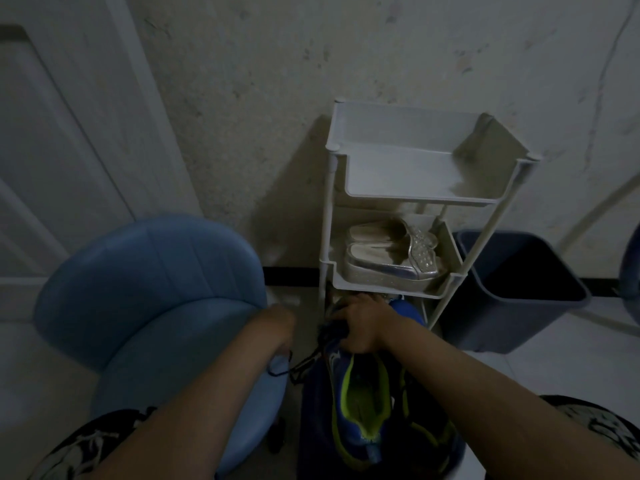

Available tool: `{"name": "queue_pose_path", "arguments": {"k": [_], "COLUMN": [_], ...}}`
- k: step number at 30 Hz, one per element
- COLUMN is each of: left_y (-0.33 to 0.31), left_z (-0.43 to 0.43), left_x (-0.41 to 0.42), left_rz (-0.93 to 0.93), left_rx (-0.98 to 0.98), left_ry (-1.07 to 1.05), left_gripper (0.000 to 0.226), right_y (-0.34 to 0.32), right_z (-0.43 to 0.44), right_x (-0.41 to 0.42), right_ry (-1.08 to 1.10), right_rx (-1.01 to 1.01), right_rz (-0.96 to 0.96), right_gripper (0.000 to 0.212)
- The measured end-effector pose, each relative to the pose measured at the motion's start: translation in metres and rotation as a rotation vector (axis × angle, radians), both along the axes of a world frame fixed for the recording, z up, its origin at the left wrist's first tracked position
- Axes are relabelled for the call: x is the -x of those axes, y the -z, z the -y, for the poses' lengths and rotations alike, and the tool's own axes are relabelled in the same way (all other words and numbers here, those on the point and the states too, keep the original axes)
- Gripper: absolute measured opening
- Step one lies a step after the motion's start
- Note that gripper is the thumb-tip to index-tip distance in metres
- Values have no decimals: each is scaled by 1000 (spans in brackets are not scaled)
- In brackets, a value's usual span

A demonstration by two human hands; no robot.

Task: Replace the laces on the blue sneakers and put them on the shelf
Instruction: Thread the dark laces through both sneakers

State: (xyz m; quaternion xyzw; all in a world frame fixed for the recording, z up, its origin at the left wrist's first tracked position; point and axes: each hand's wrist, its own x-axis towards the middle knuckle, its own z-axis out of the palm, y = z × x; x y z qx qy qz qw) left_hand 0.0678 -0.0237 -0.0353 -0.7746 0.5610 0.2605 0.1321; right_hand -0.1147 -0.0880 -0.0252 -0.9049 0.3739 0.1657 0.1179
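Observation:
A blue sneaker [360, 403] with a lime-green lining lies in front of me, low in the frame, its opening facing up. My right hand [363, 323] grips the sneaker's front end near the tongue, close to the bottom of the white shelf rack [408, 199]. Part of a second blue shape [408, 308] shows just behind that hand, under the rack's middle tray. My left hand [277, 327] is bent at the wrist beside the shoe, its fingers hidden. A dark lace [298, 367] trails from the sneaker toward it; I cannot tell whether the hand holds it.
A pair of silver slip-on shoes [391, 254] fills the rack's middle tray; the top tray holds nothing. A blue padded chair [156, 289] stands at the left, a dark bin [512, 289] at the right. A white door [52, 150] and a bare wall lie behind.

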Motion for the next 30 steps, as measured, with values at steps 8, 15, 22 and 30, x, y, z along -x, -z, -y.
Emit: {"name": "queue_pose_path", "arguments": {"k": [8, 15, 22, 30], "left_y": [29, 14, -26, -75], "left_z": [15, 27, 38, 19], "left_x": [44, 49, 31, 23], "left_rz": [-465, -288, -297, -1102], "left_rx": [211, 70, 94, 239], "left_ry": [48, 71, 23, -410], "left_gripper": [28, 17, 25, 18], "right_y": [8, 12, 12, -2], "right_z": [8, 16, 18, 13], "right_x": [10, 15, 16, 15], "right_ry": [30, 44, 49, 282], "right_rx": [-12, -12, -41, -290], "right_rz": [73, 79, 71, 485], "right_gripper": [60, 62, 71, 45]}}
